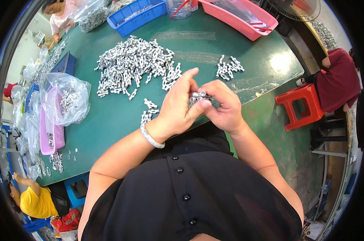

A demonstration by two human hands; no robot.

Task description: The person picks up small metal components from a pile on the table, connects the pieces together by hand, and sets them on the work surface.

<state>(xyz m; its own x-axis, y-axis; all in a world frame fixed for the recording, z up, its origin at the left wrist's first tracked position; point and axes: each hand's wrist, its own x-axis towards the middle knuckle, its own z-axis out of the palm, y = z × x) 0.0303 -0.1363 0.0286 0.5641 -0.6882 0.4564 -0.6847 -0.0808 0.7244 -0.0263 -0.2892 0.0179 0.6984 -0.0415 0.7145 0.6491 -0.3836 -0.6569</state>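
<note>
My left hand [176, 106] and my right hand [225, 106] meet above the table's near edge. Between them is a small cluster of silver metal fittings [198, 95] with round, hollow ends. My left thumb presses against the cluster from below while the fingers curve behind it. The right thumb and fingers close round its other side, and part of the cluster is hidden by them. Beyond my hands lies a big heap of similar fittings [129, 62]. A few loose fittings [149, 110] lie beside my left wrist, and a smaller group [230, 68] sits to the right.
The green table [109, 136] carries blue [137, 16] and pink [242, 18] baskets at the far side. On the left stand a purple basket [49, 136] and a plastic bag [71, 98] of parts. A red stool [300, 106] is at right. Other people sit nearby.
</note>
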